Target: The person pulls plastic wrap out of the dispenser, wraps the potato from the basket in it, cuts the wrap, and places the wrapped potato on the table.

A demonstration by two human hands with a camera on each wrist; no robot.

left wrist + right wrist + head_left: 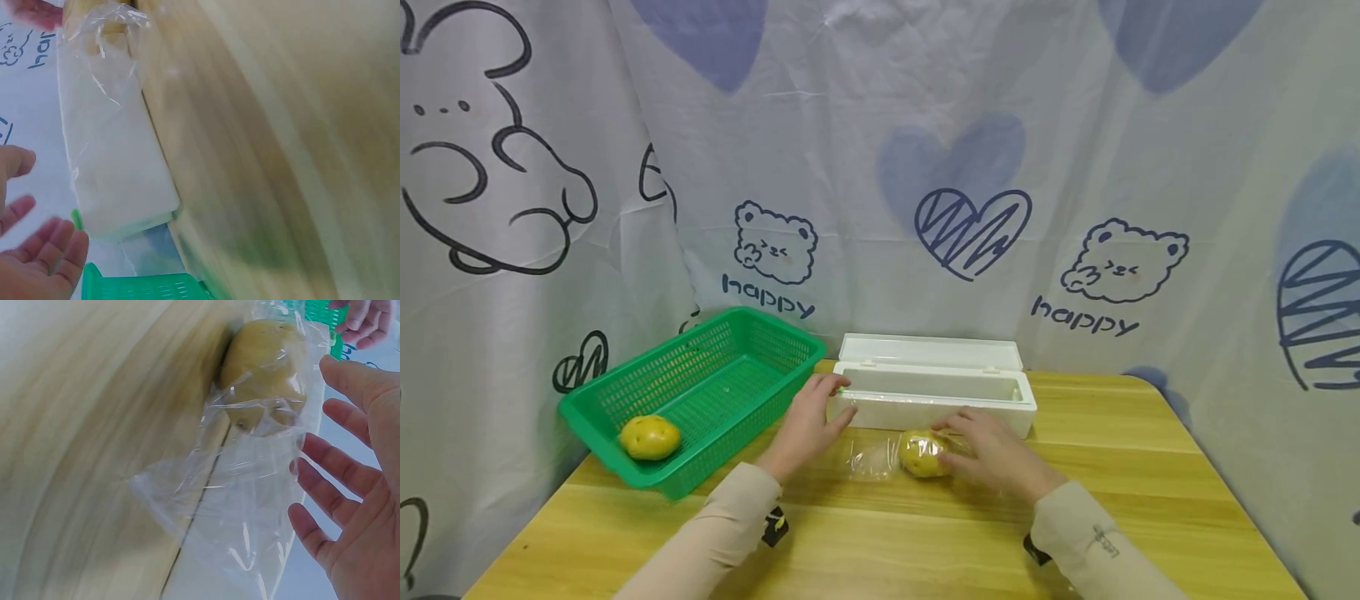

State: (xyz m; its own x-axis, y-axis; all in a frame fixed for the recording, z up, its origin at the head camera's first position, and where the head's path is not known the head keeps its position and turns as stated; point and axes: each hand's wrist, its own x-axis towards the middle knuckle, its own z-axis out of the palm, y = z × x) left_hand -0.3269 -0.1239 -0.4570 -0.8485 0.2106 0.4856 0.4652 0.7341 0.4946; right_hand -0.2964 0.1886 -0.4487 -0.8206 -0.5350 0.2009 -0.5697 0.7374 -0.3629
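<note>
A yellow potato [922,454] wrapped in clear plastic film [244,487] sits on the table in front of a long white box [917,414], whose lid stands raised at the back. Loose film spreads out on both sides of the potato. My right hand [996,454] is beside the potato's right side, fingers apart; in the right wrist view its fingertips are at the film's edge, and whether they touch it I cannot tell. Near the box's left front corner, my left hand [808,425] has its fingers loosely bent with nothing held.
To the left a green plastic basket [745,400] stands tilted across the table's edge, with another potato [651,437] in its near end. A printed curtain [865,167] hangs behind the wooden table [880,542].
</note>
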